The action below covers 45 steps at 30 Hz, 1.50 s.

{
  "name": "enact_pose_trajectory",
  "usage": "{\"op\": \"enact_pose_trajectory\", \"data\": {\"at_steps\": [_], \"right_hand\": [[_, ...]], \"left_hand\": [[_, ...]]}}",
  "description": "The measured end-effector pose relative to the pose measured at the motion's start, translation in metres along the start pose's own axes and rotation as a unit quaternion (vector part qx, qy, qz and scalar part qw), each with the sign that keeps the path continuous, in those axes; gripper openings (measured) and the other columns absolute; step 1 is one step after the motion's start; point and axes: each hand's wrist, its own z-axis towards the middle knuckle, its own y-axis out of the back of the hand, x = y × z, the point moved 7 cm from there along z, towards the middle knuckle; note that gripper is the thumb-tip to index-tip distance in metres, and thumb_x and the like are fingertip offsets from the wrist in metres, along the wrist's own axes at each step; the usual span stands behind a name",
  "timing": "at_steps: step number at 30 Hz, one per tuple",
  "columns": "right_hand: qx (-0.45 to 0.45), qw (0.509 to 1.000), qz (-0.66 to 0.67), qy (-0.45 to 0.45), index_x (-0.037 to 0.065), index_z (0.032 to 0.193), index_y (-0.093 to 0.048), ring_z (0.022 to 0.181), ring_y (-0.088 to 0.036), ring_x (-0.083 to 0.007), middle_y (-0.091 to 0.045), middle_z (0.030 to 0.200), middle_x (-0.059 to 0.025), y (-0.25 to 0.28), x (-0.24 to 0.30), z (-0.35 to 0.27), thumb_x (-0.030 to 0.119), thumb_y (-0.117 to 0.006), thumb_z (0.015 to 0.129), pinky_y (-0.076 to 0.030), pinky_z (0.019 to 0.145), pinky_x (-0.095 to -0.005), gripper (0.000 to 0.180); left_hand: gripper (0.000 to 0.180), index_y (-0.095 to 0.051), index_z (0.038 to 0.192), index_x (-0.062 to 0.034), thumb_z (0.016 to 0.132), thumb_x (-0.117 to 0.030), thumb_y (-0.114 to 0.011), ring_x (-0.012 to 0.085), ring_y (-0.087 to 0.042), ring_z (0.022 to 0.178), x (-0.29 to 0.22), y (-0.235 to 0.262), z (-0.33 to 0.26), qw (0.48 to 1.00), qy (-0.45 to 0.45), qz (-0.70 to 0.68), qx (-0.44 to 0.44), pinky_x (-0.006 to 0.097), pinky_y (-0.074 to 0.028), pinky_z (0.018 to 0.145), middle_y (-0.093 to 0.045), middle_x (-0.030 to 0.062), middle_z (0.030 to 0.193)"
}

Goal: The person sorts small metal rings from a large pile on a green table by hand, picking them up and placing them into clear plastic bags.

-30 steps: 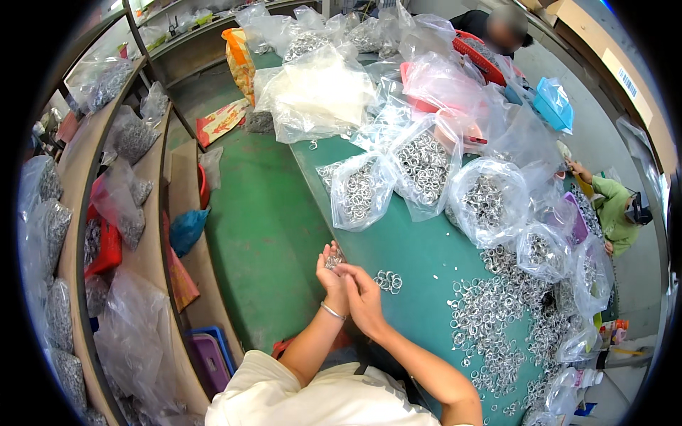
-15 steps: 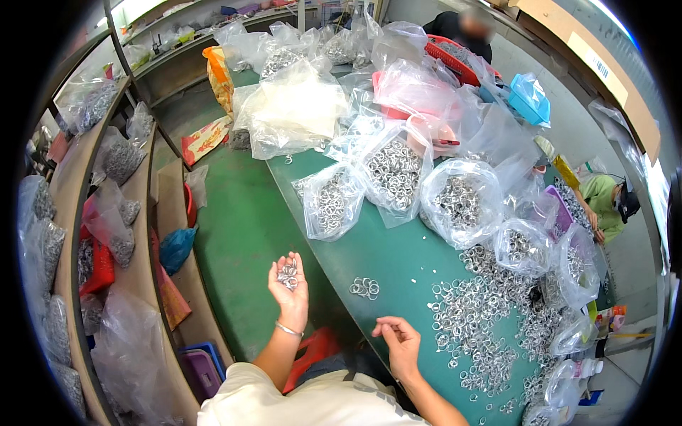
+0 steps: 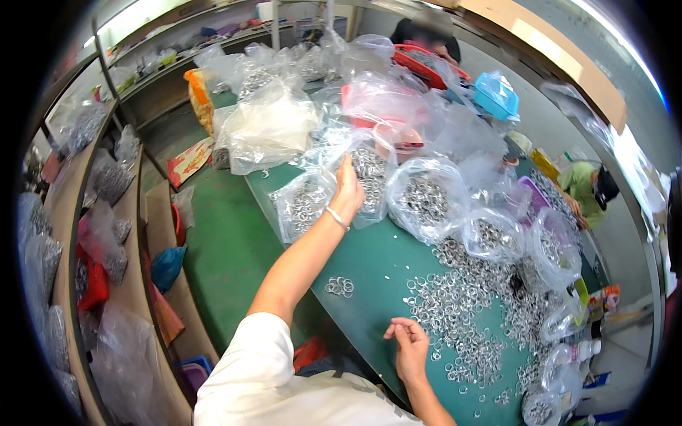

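A clear bag (image 3: 369, 181) full of small metal rings stood open on a green table (image 3: 376, 259), near the middle of the view. The left hand (image 3: 348, 190) reached out over its mouth, arm stretched, fingers together and pointing up and away; cannot tell if the palm held any rings. A thin bracelet (image 3: 337, 218) sat on that wrist.

The right hand (image 3: 410, 346) rested low at the table's near edge, fingers loosely curled w/ the tips pinched together just beside a wide spread of loose rings (image 3: 469, 312). Too small to tell if it held one.

A small separate ring cluster (image 3: 340, 286) lay on bare table between the two hands.

Beside the bag, a 2nd ring bag (image 3: 304, 206) to the left & a 3rd (image 3: 425, 201) to the right, both touching or nearly so. More clear bags piled behind, incl. a big one w/ white contents (image 3: 270, 131). A blue basket (image 3: 495, 94) sat further back right. Shelves (image 3: 78, 234) on the left held more bags. Another person in green (image 3: 586, 188) sat at the far right.
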Motion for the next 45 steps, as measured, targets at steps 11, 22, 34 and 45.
{"op": "enact_pose_trajectory", "data": {"at_steps": [11,22,34,45], "right_hand": [[-0.168,0.968,-0.186,0.023,-0.001,0.103,-0.063,0.082,-0.059,-0.0120,-0.065,0.088,-0.0056,0.126,0.006,-0.088,0.009,-0.055,0.093,-0.046,0.079,-0.0264,0.016],[-0.045,0.789,-0.578,0.202,0.010,0.128,-0.053,0.131,-0.032,-0.0383,-0.043,0.137,-0.0143,0.090,0.028,-0.034,0.026,-0.067,0.082,-0.027,0.106,-0.0501,0.051],[0.106,0.716,-0.677,0.135,0.016,0.121,-0.057,0.126,-0.033,-0.0417,-0.037,0.135,-0.0198,0.107,0.028,0.031,0.034,-0.071,0.074,-0.024,0.103,-0.0603,0.052],[0.146,0.772,-0.602,0.145,0.002,0.107,-0.058,0.110,-0.046,-0.0313,-0.050,0.118,-0.0121,0.133,0.043,-0.010,0.004,-0.062,0.071,-0.036,0.098,-0.0464,0.036]], "left_hand": [[0.022,-0.056,0.111,0.0083,0.096,-0.006,-0.047,0.0255,-0.061,0.101,-0.047,0.061,-0.196,0.885,-0.283,0.359,0.084,0.033,-0.048,0.090,-0.061,0.0175,0.109],[0.054,-0.062,0.107,0.0050,0.088,-0.046,-0.059,0.0297,-0.062,0.090,0.077,0.526,-0.345,0.572,0.371,0.724,0.103,0.037,-0.047,0.079,-0.065,0.0225,0.103],[0.050,-0.066,0.098,0.0014,0.081,-0.045,-0.059,0.0220,-0.060,0.076,0.077,0.529,-0.366,0.509,0.487,0.696,-0.136,0.037,-0.048,0.067,-0.066,0.0124,0.089],[0.033,-0.062,0.103,0.0019,0.082,-0.021,-0.054,0.0199,-0.061,0.080,0.094,0.511,-0.339,0.502,0.489,0.710,-0.071,0.033,-0.049,0.069,-0.065,0.0137,0.091]]}}
